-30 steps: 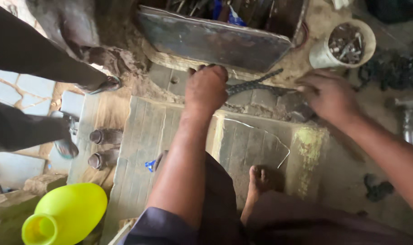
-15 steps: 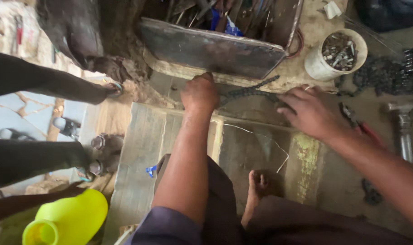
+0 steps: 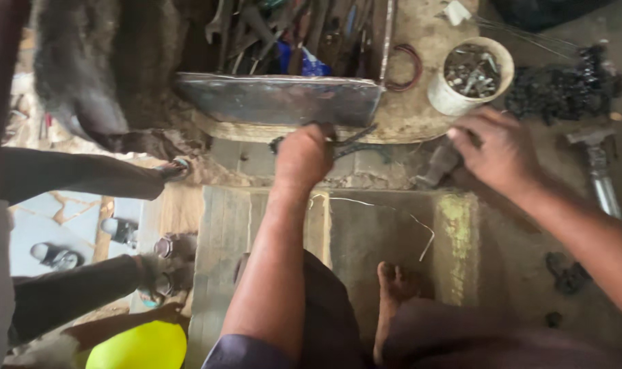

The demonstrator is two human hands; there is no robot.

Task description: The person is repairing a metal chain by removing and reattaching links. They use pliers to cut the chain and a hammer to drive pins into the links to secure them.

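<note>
- Reaching far across the worn wooden worktop point(image 3: 366, 232), the left hand point(image 3: 303, 156) had its grip folded shut over a dark metal chain point(image 3: 355, 145).
- That chain lay along the near wall of a dented grey metal tray point(image 3: 277, 101) of rusty tools.
- The right hand point(image 3: 499, 147) lay half curled on a dull metal piece point(image 3: 439, 162); I cannot tell if it gripped.
- A round white tub point(image 3: 454, 99) of scrap bits stood just beyond the right hand.
- A smooth yellow-green plastic jug point(image 3: 140, 347) sat near left.
</note>
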